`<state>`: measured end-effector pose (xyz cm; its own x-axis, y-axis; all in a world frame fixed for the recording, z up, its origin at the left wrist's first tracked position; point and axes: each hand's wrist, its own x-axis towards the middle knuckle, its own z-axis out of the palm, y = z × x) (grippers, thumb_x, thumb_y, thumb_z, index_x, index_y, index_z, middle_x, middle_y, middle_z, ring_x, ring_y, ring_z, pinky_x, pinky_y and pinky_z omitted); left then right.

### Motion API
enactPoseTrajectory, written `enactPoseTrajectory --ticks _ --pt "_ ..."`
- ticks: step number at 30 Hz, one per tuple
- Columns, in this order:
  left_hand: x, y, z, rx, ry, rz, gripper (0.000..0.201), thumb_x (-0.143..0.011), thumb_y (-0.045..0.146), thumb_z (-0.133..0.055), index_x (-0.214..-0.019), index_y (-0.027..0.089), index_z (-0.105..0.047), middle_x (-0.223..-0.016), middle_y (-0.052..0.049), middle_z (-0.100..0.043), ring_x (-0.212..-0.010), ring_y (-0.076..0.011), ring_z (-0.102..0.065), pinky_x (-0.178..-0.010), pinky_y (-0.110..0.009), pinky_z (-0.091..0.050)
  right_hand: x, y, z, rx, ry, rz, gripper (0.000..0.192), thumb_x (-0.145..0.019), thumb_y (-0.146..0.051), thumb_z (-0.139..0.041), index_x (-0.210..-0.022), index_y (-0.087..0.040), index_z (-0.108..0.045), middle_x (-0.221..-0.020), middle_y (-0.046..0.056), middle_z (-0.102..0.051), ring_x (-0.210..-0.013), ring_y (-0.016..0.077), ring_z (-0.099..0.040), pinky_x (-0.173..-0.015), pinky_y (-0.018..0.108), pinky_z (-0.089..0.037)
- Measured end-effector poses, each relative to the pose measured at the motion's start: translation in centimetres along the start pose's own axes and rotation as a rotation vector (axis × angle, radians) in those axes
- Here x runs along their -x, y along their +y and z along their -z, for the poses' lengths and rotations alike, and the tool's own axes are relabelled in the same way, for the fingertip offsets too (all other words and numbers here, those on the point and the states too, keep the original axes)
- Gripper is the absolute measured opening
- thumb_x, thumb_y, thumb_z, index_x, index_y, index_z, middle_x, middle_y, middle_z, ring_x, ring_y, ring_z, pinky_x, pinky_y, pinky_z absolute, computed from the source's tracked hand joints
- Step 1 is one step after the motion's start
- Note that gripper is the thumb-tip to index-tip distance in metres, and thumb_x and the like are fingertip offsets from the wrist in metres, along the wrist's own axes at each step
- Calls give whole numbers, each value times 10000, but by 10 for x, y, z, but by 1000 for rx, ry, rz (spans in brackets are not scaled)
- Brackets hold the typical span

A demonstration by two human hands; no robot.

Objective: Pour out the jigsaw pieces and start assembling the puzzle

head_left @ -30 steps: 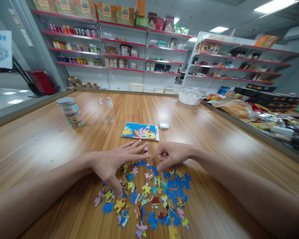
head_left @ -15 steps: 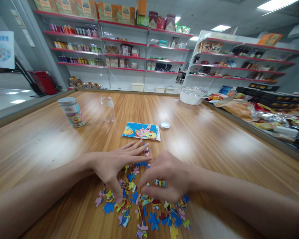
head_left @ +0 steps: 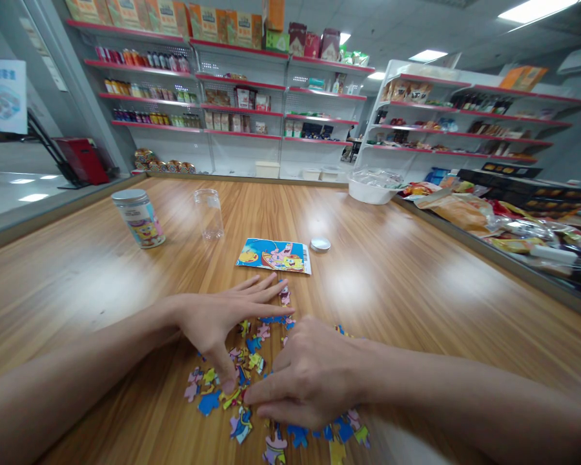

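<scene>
the left hand (head_left: 217, 316) is spread wide over the worktop (head_left: 416, 271), palm down, with its fingers apart. its thumb comes down on some puzzle pieces (head_left: 242, 423), and its long fingers point toward the right hand (head_left: 310, 378). the right hand is bent, with its pointing finger and thumb reaching down to the pieces near the left thumb. i cannot tell if it is pinching one. the two hands are close, with a small gap between the right pointing finger and the left thumb.

the puzzle pieces lie loose under and around both hands. they are blue, yellow, pink and other colors, and the right hand hides many of them.

just past the left fingers is a flat picture card (head_left: 274, 256), blue with a pink and a yellow cartoon friend. a round silver lid (head_left: 320, 245) sits just beside it. farther back on the left stand a clear jar (head_left: 209, 213) and a picture jar (head_left: 140, 223) with a silver top. a white bowl (head_left: 374, 194) is at the far edge.
</scene>
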<state>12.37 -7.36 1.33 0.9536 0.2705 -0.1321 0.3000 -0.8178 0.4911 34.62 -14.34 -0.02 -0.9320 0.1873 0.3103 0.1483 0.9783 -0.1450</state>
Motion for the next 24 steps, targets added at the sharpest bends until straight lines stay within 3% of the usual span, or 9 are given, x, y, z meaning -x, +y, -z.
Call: enactPoseTrajectory --ticks 6,10,13,16,18,22,24 --pt "-1 3 1 42 -20 52 1243 -545 616 -863 -1548 292 -205 -1615 -132 55 -1453 -479 69 -1102 -744 19 2 3 -3 -30 88 -33 201 -879 -324 -592 -789 -203 -726 -537 -44 -655 -479 94 -560 -441 268 -232" --pt "-1 2 -2 26 1 65 1092 -702 607 -775 -1553 292 -168 -1617 -106 67 -1468 -424 98 -1135 -698 35 0 1 -6 15 138 -112 264 -828 -456 -675 -782 -200 -719 -540 -28 -669 -463 117 -566 -434 271 -177" --pt "-1 2 -2 26 11 53 1019 -760 582 -740 -1553 285 -173 -1620 -96 51 -1474 -402 99 -1156 -671 26 -1 -2 -4 5 105 -155 261 -822 -468 -680 -818 -211 -730 -562 -17 -679 -487 121 -577 -447 260 -174" --pt "-1 2 -3 42 39 35 1071 -719 569 -780 -1555 278 -177 -1626 -109 19 -1479 -414 55 -1158 -681 -12 -2 -5 0 -7 29 -234 242 -815 -448 -679 -780 -216 -736 -541 -8 -667 -481 119 -562 -463 257 -181" --pt "-2 -1 -6 66 137 23 966 -770 518 -758 -1544 260 -242 -1629 -123 -71 -1490 -399 -44 -1172 -662 -92 -2 -6 5 -15 -18 -286 210 -800 -424 -687 -794 -222 -744 -542 -2 -665 -485 124 -559 -469 257 -181" --pt "-8 -9 -17 100 477 -75 436 -951 286 -571 -1379 212 -532 -1496 -133 -440 -1386 -286 -409 -1137 -505 -364 -6 -9 15 -70 -146 -412 208 -798 -416 -689 -879 -237 -756 -591 6 -684 -517 133 -569 -485 249 -218" --pt "-10 -11 -20 70 555 -131 341 -954 225 -553 -1289 201 -611 -1391 -127 -548 -1305 -261 -499 -1101 -470 -421 -9 -10 19 -98 -207 -467 219 -809 -419 -686 -905 -235 -754 -620 8 -693 -523 130 -567 -496 246 -241"
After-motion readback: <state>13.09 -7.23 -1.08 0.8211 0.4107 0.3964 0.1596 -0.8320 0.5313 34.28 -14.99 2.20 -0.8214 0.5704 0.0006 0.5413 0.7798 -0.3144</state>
